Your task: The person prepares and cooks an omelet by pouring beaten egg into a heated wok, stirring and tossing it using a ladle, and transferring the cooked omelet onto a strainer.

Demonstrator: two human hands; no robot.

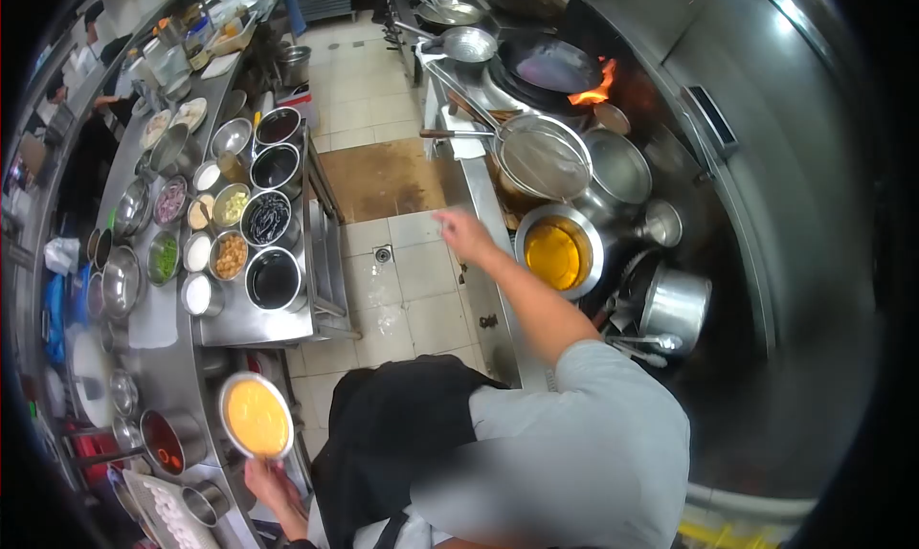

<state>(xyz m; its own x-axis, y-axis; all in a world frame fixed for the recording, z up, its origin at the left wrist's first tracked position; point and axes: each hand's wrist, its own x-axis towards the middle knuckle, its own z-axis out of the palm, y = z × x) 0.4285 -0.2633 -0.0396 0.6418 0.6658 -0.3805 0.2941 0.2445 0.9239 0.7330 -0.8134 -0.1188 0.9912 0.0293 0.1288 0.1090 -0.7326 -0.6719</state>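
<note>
At the lower left, a metal bowl of yellow liquid (257,415) that looks like beaten egg is gripped at its near rim by my left hand (274,484). My right hand (464,236) reaches forward beside the stove edge, holding nothing, its fingers partly stretched out and apart. Just right of it stands a wide-rimmed metal pot of amber oil (555,254). A round mesh strainer (546,156) rests above that pot, its handle pointing left. Farther up, a dark wok (553,63) sits on a burner, with an orange flame (597,86) at its right side.
Containers of dark sauce (274,279) and several ingredient bowls fill the left counter (251,327). A pot with red liquid (172,439) stands lower left. Right of the stove edge sits a large metal pot (676,310). Another person (96,133) is at far left. Tiled floor (421,281) runs between.
</note>
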